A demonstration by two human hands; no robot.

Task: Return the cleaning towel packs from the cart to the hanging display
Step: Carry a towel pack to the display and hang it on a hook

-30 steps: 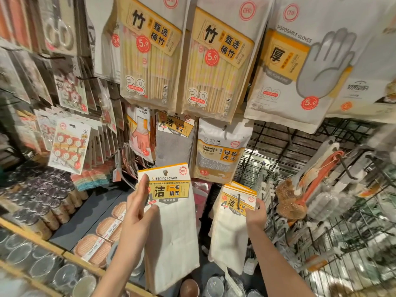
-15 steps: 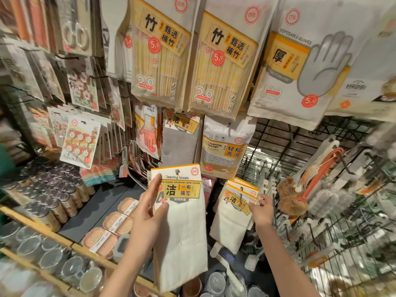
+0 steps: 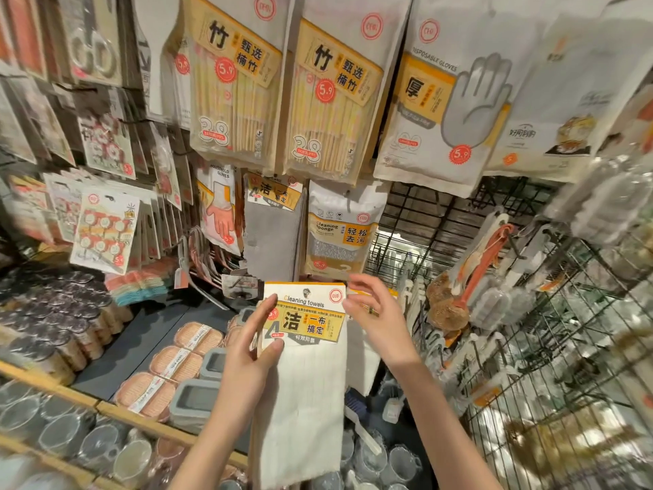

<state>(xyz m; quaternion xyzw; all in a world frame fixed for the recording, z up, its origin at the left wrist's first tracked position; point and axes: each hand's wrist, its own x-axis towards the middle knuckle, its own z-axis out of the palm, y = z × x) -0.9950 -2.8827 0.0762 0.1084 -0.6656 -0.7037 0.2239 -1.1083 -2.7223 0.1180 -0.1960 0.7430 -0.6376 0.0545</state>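
A white cleaning towel pack (image 3: 304, 394) with a yellow header card reading "Cleaning towels" is held up in front of the hanging display. My left hand (image 3: 247, 351) pinches the card's left edge between thumb and fingers. My right hand (image 3: 378, 320) hovers at the card's upper right corner, fingers spread and loosely bent, thumb close to the card's edge; I cannot tell if it touches. A second white towel pack (image 3: 362, 366) hangs just behind my right hand, mostly hidden. A grey towel pack (image 3: 272, 238) hangs above. The cart is out of view.
A hook with a clear price tag (image 3: 240, 286) sticks out left of the held pack. Chopstick packs (image 3: 233, 97), disposable gloves (image 3: 452, 100) and a sponge pack (image 3: 339, 235) hang above. Brushes (image 3: 470, 263) hang on wire racks at right. Soap dishes (image 3: 166, 366) and glasses (image 3: 70, 429) sit on shelves below.
My right hand has let go of the second pack and moved left to the held pack's upper right corner. My left hand has moved the held pack slightly right.
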